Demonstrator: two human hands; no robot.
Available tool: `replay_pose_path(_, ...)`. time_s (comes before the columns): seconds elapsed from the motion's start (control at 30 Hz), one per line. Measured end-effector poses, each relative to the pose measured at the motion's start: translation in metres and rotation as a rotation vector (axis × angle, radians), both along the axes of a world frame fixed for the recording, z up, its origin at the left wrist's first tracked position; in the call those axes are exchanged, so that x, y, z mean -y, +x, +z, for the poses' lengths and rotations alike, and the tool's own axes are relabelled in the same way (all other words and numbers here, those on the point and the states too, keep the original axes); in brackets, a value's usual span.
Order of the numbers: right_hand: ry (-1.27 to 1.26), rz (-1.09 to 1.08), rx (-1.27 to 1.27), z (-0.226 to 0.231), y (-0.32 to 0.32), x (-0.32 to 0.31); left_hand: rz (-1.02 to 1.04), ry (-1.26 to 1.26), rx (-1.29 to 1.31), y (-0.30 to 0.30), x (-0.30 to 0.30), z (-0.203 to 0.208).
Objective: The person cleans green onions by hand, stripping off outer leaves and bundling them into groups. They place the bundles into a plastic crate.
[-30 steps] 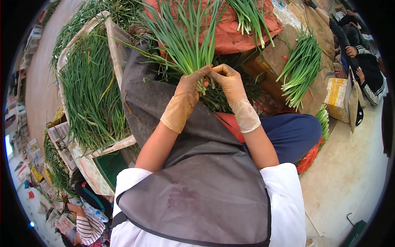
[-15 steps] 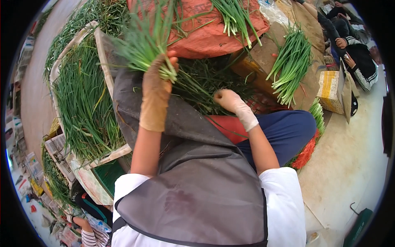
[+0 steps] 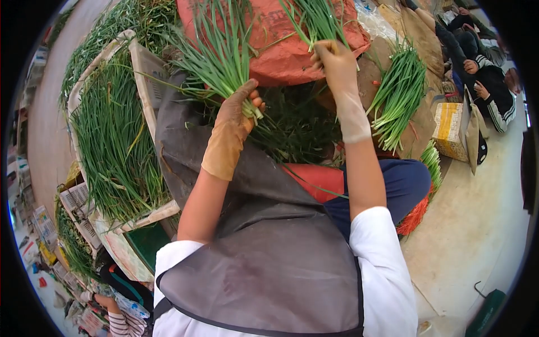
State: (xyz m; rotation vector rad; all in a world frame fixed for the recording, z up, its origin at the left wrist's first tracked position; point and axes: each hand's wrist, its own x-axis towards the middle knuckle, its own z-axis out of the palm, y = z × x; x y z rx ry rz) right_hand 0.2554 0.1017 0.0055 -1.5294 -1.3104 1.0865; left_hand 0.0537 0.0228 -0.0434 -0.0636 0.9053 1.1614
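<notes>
My left hand [image 3: 236,115], in a stained, thin glove, is closed around the pale stem ends of a bunch of chives [image 3: 222,59]. Their long green leaves fan up and away to the left. My right hand [image 3: 337,62], in a whitish glove, is at the far edge of a red sack [image 3: 269,67]. Its fingers curl at the stem ends of a second, smaller bunch of chives [image 3: 314,19] lying there; the palm side is partly hidden. To the right of that hand, a neat bunch of chives [image 3: 401,87] rests on brown board.
At left stands a pale crate [image 3: 145,84] heaped with long chives [image 3: 115,146]. Loose greens [image 3: 295,132] lie in the dark hollow before my lap. A yellow-taped box [image 3: 449,129] sits at right, near another person [image 3: 491,90]. A dark apron [image 3: 264,253] covers my lap.
My right hand has gone up and away from the loose greens to the chives on the red sack. My left hand, still holding its bunch, has shifted slightly right and nearer.
</notes>
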Motion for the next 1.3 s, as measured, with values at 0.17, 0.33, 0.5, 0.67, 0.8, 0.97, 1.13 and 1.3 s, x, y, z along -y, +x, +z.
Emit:
replay_pose_path(0.17, -0.346, 0.196, -0.517, -0.008, -0.028, 0.097, -0.088, 0.075, 0.031, 0.019, 0.011, 0.011)
replay_pose_path(0.33, -0.396, 0.132, -0.512, -0.015, -0.041, 0.109, -0.115, -0.003, -0.058, 0.017, 0.024, 0.003)
replay_pose_path(0.5, -0.061, 0.259, -0.149, -0.033, -0.050, 0.107, -0.095, -0.036, -0.089, 0.020, 0.031, 0.001)
replay_pose_path(0.67, 0.118, 0.368, 0.248, -0.033, -0.036, 0.099, -0.124, 0.029, -0.070, 0.002, 0.033, -0.001)
replay_pose_path(0.8, 0.319, -0.369, 1.038, -0.029, 0.033, 0.025, 0.036, 0.133, -0.090, -0.004, 0.013, 0.038)
replay_pose_path(0.97, 0.174, -0.120, 0.469, -0.014, 0.013, 0.027, 0.061, 0.227, -0.001, -0.006, -0.002, 0.040)
replay_pose_path(1.13, -0.199, 0.062, -0.310, -0.025, -0.027, 0.092, 0.033, 0.031, -0.002, 0.021, 0.012, 0.012)
replay_pose_path(1.3, -0.079, 0.125, -0.253, -0.028, -0.043, 0.120, -0.094, 0.007, -0.093, 0.020, 0.025, 0.010)
